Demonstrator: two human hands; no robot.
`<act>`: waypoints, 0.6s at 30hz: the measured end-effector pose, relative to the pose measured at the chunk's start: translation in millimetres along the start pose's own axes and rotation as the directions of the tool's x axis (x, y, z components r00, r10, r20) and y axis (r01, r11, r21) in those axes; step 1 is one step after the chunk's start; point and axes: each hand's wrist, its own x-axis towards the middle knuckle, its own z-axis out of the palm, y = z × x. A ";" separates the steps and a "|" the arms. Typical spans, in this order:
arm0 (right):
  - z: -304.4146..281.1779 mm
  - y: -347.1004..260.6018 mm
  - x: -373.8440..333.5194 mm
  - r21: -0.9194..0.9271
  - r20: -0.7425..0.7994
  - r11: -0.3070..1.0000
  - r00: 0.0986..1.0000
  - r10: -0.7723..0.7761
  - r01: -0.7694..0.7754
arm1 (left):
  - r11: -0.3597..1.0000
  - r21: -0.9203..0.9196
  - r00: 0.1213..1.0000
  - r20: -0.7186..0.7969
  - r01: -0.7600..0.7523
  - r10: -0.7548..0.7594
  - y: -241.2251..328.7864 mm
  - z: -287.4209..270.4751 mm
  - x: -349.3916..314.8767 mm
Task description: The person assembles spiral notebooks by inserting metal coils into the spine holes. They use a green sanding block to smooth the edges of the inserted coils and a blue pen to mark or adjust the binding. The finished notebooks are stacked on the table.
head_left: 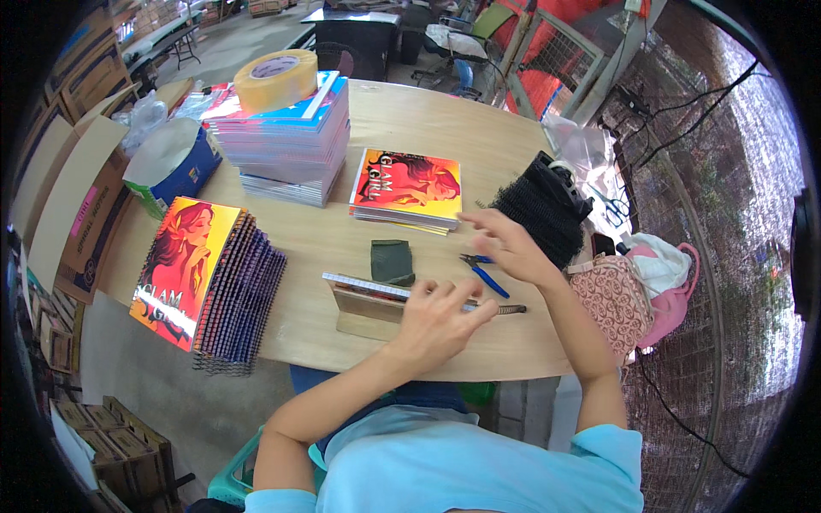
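Note:
My left hand (438,327) is closed over the top of a thin notebook (363,283) that stands on edge against a small wooden stand (366,325) at the table's near edge. A dark spiral coil (511,309) sticks out past the notebook's right end. My right hand (505,244) hovers to the right, fingers apart and slightly bent, with nothing visible in them. Below it lie blue-handled cutting pliers (486,275). A dark green block (392,261) rests just beyond the notebook. Farther back is a short stack of illustrated covers (406,188).
Spiral-bound notebooks (205,282) are piled at left. Behind them stand a tall booklet stack (286,141) topped by a tape roll (275,79), and a blue box (175,162). At right are black coils (539,214), scissors (616,209) and a patterned pink bag (611,299).

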 end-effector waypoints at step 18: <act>-32.5 14.3 -11.6 0.311 0.227 0.949 0.965 -0.129 0.053 | 0.990 0.001 0.988 0.063 0.138 -0.138 -7.6 -12.4 -2.1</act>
